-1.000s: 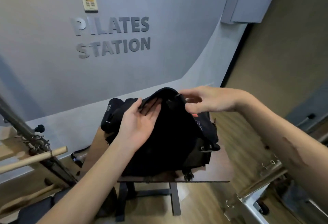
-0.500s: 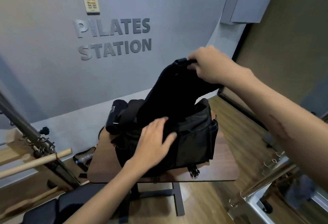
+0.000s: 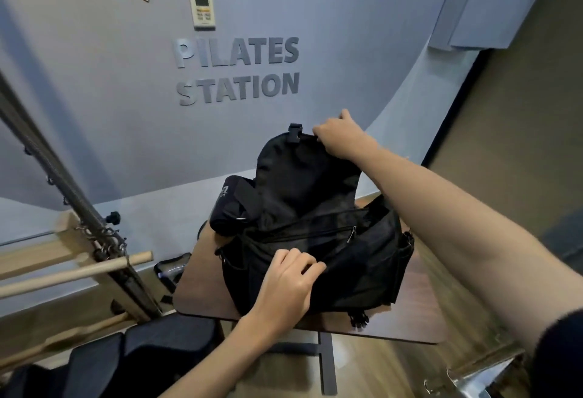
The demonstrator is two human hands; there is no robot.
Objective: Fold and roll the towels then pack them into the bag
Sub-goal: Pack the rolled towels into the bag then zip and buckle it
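A black messenger bag [image 3: 356, 268] stands on a small brown table [image 3: 407, 312]. My right hand [image 3: 342, 139] grips the top edge of the bag's flap [image 3: 296, 173] and holds it lifted up and back, beside a black buckle [image 3: 295, 132]. My left hand [image 3: 288, 284] has its fingers curled on the fabric of the bag's front, below a zip pull [image 3: 351, 233]. A black padded strap [image 3: 233, 208] is bunched at the bag's left side. No towel shows in this view.
The grey wall behind bears the letters PILATES STATION [image 3: 236, 71] and a remote holder [image 3: 202, 6]. Wooden bars [image 3: 72, 274] and a metal frame [image 3: 63, 189] stand at the left. Black pads [image 3: 132, 356] lie low left, and metal hardware [image 3: 473, 378] is low right.
My right hand has lifted the flap from flat over the bag up and back, laying the zipped front bare. My left hand dropped from the flap to the bag's front.
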